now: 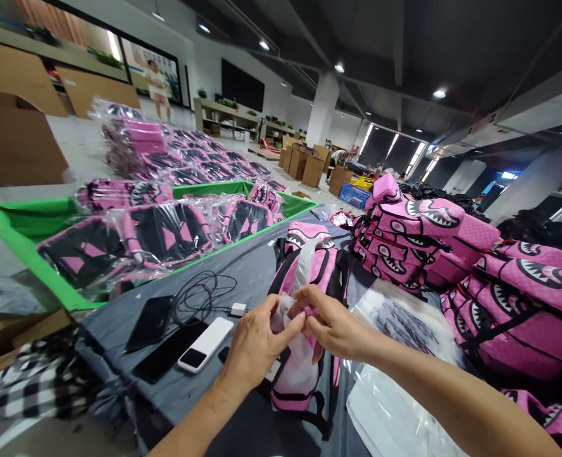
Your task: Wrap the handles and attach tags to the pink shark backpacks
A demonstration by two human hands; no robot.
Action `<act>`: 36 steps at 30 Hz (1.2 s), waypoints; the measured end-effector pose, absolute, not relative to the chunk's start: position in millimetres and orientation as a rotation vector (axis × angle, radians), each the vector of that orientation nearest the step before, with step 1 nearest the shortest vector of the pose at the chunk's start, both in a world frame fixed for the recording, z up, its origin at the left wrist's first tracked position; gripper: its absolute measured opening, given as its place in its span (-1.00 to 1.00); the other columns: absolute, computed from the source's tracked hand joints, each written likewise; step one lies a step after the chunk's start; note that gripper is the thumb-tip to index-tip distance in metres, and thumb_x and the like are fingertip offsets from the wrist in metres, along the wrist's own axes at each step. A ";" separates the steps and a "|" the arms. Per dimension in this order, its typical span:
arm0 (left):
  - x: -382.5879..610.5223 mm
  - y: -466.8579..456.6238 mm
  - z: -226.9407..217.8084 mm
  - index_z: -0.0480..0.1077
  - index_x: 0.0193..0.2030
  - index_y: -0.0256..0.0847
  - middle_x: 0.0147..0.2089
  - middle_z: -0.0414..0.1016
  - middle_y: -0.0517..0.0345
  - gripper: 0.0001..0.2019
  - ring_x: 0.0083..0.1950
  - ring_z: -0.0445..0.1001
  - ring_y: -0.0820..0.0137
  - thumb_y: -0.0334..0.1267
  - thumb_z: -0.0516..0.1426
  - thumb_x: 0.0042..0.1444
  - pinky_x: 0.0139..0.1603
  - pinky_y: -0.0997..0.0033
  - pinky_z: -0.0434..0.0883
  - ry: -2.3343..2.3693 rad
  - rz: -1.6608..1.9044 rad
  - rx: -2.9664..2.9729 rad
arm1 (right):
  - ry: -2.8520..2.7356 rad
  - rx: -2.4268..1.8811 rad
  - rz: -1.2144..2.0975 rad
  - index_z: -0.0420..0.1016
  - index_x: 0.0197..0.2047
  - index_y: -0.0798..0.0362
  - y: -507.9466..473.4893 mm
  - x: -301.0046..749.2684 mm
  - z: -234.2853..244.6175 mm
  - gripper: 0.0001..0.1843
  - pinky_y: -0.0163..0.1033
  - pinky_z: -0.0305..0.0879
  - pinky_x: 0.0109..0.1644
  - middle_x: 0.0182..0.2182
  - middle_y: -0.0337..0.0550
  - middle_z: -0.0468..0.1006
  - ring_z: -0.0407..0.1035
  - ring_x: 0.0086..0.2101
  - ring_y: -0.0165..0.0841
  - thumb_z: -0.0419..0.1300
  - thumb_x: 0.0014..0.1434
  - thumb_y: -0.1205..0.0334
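A pink backpack (309, 266) with a shark-mouth print lies flat on the grey table (242, 266), its straps facing up. Both hands meet over its near end. My left hand (254, 346) pinches a thin clear plastic bag (294, 355) that covers part of the backpack. My right hand (333, 327) grips the same plastic from the other side, fingers curled. The bag's far end (304, 260) stands up, crumpled, over the backpack's middle.
Two dark phones (150, 320), a white power bank (205, 343) and a coiled cable (204, 295) lie at the left. A pile of unbagged pink backpacks (452, 254) fills the right. Bagged backpacks (161, 231) cover a green sheet. Flat plastic bags (395, 406) lie at the near right. Cardboard boxes stand further back.
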State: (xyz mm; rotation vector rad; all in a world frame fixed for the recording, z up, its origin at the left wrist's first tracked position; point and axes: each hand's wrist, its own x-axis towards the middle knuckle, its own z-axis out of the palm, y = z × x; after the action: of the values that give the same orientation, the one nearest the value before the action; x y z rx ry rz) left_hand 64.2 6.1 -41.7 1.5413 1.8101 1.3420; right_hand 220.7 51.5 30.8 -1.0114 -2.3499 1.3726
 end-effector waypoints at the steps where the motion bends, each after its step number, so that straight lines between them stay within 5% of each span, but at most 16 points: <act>1: 64.9 5.3 -40.9 0.25 -0.42 -0.09 -0.54 0.27 0.32 -0.61 -0.50 0.24 0.36 0.22 0.08 -0.02 -0.38 0.38 0.18 1.806 1.332 1.542 | -2.369 -0.989 1.360 0.14 0.05 -0.01 50.7 221.0 31.5 -0.71 -0.48 0.28 -0.68 0.00 -0.13 0.43 0.38 -0.61 -0.60 -0.05 0.30 0.45; 9: 65.4 10.0 -53.6 0.44 -0.37 -0.15 -0.53 0.31 0.29 -0.60 -0.46 0.29 0.39 0.14 0.03 0.00 -0.38 0.41 0.23 1.716 1.373 1.354 | -2.494 -0.948 1.180 0.15 0.15 -0.01 53.5 224.7 28.0 -0.53 -0.45 0.34 -0.59 0.14 -0.05 0.44 0.36 -0.55 -0.57 -0.06 0.23 0.55; 13: 68.1 12.9 -62.8 0.43 -0.44 -0.17 -0.56 0.26 0.30 -0.64 -0.48 0.22 0.44 0.11 0.09 0.00 -0.44 0.46 0.18 1.583 1.514 1.260 | -2.767 -0.799 0.472 0.26 0.21 0.02 60.3 233.0 38.1 -0.51 -0.39 0.33 -0.35 0.03 -0.05 0.55 0.47 -0.35 -0.45 0.03 0.26 0.55; 16: 72.3 14.5 -65.1 0.39 -0.50 -0.17 -0.59 0.19 0.33 -0.66 -0.51 0.16 0.46 0.09 0.14 -0.02 -0.46 0.46 0.15 1.587 1.626 1.187 | -3.002 -0.587 -0.141 0.48 0.08 0.00 72.8 236.9 52.0 -0.69 -0.38 0.17 -0.37 -0.12 -0.09 0.58 0.46 -0.28 -0.42 0.08 0.37 0.46; 19: 76.7 16.0 -64.8 0.29 -0.57 -0.14 -0.59 0.14 0.35 -0.69 -0.52 0.12 0.48 0.04 0.14 -0.04 -0.45 0.46 0.14 1.635 1.741 1.110 | -3.147 -0.378 -0.403 0.57 0.03 -0.04 86.2 233.7 61.1 -0.76 -0.35 0.09 -0.42 -0.14 -0.11 0.55 0.42 -0.26 -0.44 0.13 0.41 0.36; 26: 81.5 16.4 -66.0 0.17 -0.56 -0.11 -0.57 0.10 0.36 -0.73 -0.49 0.13 0.47 -0.06 0.10 0.01 -0.41 0.46 0.17 1.672 1.784 1.075 | -3.276 -0.342 -0.461 0.57 0.11 -0.13 99.4 214.2 66.0 -0.67 -0.32 0.05 -0.46 -0.12 -0.20 0.55 0.43 -0.29 -0.44 0.18 0.35 0.34; 32: 79.1 16.1 -71.6 0.36 -0.44 -0.13 -0.54 0.33 0.31 -0.84 -0.48 0.27 0.43 -0.11 0.10 0.00 -0.39 0.44 0.25 1.693 1.791 1.050 | -3.321 -0.328 -0.491 0.53 0.19 -0.19 109.5 202.4 58.1 -0.60 -0.33 -0.02 -0.48 -0.09 -0.15 0.53 0.42 -0.31 -0.41 0.27 0.30 0.19; 36: 81.9 9.0 -71.7 0.40 -0.42 -0.13 -0.50 0.39 0.26 -0.84 -0.43 0.34 0.38 -0.21 0.13 0.18 -0.31 0.40 0.29 1.840 1.945 1.394 | -3.333 -0.369 -0.440 0.53 0.19 -0.15 113.6 197.3 54.4 -0.60 -0.31 -0.01 -0.48 -0.08 -0.15 0.53 0.45 -0.28 -0.38 0.30 0.29 0.15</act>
State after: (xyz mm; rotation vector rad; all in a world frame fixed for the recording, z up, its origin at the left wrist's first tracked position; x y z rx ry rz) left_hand 81.9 9.0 -71.7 1.3938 1.8399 1.9447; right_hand 197.3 113.6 54.4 -0.3692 -3.3327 -0.4399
